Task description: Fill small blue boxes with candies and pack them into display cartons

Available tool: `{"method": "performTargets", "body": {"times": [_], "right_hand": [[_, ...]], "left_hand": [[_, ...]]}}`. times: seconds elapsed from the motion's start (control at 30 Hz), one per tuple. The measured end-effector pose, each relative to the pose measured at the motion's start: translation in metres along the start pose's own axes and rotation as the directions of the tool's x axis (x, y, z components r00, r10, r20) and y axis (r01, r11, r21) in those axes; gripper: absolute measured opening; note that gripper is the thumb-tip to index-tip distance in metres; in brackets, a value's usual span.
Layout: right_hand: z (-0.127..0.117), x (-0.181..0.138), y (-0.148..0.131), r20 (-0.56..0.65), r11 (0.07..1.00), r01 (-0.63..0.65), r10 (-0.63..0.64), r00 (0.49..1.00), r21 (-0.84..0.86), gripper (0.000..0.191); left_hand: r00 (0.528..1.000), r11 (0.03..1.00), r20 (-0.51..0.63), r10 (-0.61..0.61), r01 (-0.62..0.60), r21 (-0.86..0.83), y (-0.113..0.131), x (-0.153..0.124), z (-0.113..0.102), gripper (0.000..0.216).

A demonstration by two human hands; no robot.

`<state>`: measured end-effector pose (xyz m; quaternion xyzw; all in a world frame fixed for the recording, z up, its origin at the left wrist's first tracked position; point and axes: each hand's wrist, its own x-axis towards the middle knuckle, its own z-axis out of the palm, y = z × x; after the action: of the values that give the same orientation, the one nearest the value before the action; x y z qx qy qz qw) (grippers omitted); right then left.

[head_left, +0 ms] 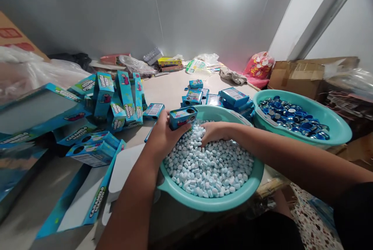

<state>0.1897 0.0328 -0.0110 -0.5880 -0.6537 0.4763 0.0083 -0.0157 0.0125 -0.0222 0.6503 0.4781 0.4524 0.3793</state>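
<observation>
My left hand grips a small blue candy box and holds it over the far rim of a teal basin. The basin is heaped with small white and pale blue candies. My right hand is dug into those candies just right of the box, fingers curled among them. Whether it holds any cannot be seen.
A second teal basin with blue caps stands at the right. Filled small boxes are stacked behind the basins. Flat and folded blue cartons are piled at the left, open trays nearer me. Cardboard boxes and bags line the wall.
</observation>
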Motion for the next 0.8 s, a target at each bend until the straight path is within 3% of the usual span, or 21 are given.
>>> {"method": "performTargets", "body": {"times": [0.27, 0.4, 0.6, 0.8], "right_hand": [[0.000, 0.005, 0.002, -0.071, 1.000, 0.014, -0.015, 0.997, -0.015, 0.057], [0.003, 0.000, 0.001, -0.086, 0.996, 0.054, -0.048, 0.995, 0.070, 0.046], [-0.006, -0.014, -0.001, -0.144, 0.936, 0.270, -0.243, 0.959, 0.225, 0.031], [-0.011, -0.025, -0.008, -0.241, 0.882, 0.254, -0.167, 0.956, 0.397, 0.037]], "left_hand": [[0.994, 0.960, -0.113, 0.003, 0.029, 0.280, 0.013, -0.013, -0.003, 0.057], [0.992, 0.982, -0.116, 0.040, -0.018, 0.186, 0.011, -0.015, -0.002, 0.058], [0.993, 0.994, -0.112, 0.040, -0.029, 0.103, 0.009, -0.014, -0.001, 0.049], [0.998, 0.993, -0.058, 0.025, -0.018, 0.119, 0.014, -0.019, -0.001, 0.037]]}}
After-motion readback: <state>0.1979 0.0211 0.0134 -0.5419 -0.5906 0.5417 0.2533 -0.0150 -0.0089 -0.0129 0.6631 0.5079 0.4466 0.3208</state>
